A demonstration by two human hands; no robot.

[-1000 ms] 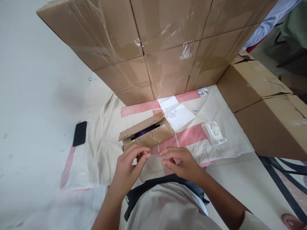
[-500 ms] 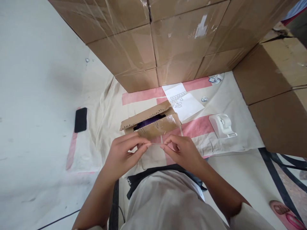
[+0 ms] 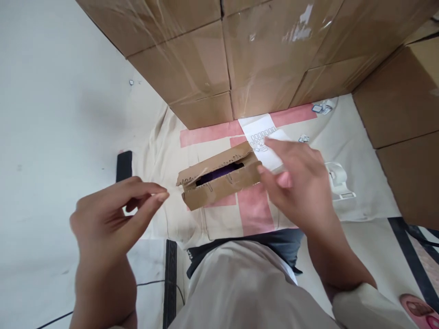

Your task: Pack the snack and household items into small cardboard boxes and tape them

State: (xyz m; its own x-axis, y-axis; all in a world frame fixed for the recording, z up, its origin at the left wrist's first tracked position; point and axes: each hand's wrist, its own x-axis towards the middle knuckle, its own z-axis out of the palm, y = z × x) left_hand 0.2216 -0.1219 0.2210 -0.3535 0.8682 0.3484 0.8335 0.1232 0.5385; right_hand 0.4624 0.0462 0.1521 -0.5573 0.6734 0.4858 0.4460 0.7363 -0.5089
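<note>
In front of me lies a small, long cardboard box [image 3: 222, 187], its flap not fully closed. Through the slot something purple [image 3: 219, 173] shows inside. My left hand [image 3: 116, 219] is off to the left of the box, thumb and forefinger pinched together; whatever sits between the tips is too small to make out. Over the box's right end is my right hand [image 3: 298, 183], its thumb and forefinger apart, slightly blurred. The thumb is close to the box's edge, and I cannot tell if they touch. Partly behind this hand stands a white tape dispenser [image 3: 339, 180].
Stacked cardboard boxes [image 3: 264, 59] wall off the back, with more boxes [image 3: 404, 105] at the right. A printed white sheet [image 3: 255, 124] lies behind the small box. Small blue-edged pieces [image 3: 322, 107] rest near the stack. A black phone [image 3: 124, 165] is at the left.
My hands have parted from a thin clear strip held between them. The left moved left, still pinched; the right moved up and right to the box's end, its fingers spreading.
</note>
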